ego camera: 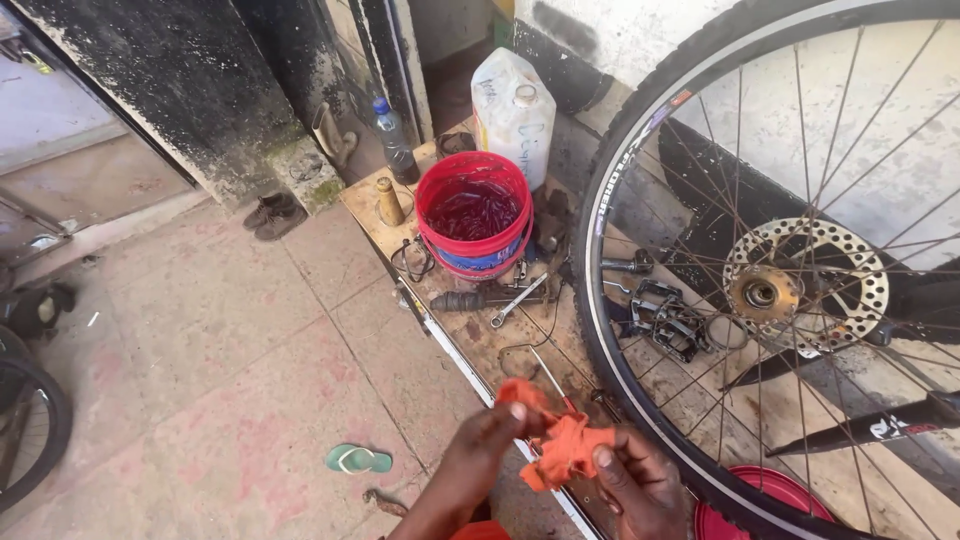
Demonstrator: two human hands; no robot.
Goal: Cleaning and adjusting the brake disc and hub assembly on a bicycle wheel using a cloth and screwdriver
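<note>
Both my hands hold a crumpled orange rag (560,440) low in the head view. My left hand (480,450) pinches its upper left part. My right hand (635,485) grips its right side with the thumb on top. Just to the right stands a bicycle wheel with a black tyre (600,330), thin spokes and a perforated brake disc (805,285) at the hub. The tyre's edge passes close by my right hand.
A wooden board (480,335) carries a red bucket (475,215), a spanner (518,300), black pedals (665,320) and small tools. Behind stand a white jerrycan (515,110) and a plastic bottle (395,140). A green sandal (358,459) lies on the paving; a red lid (770,495) is under the wheel.
</note>
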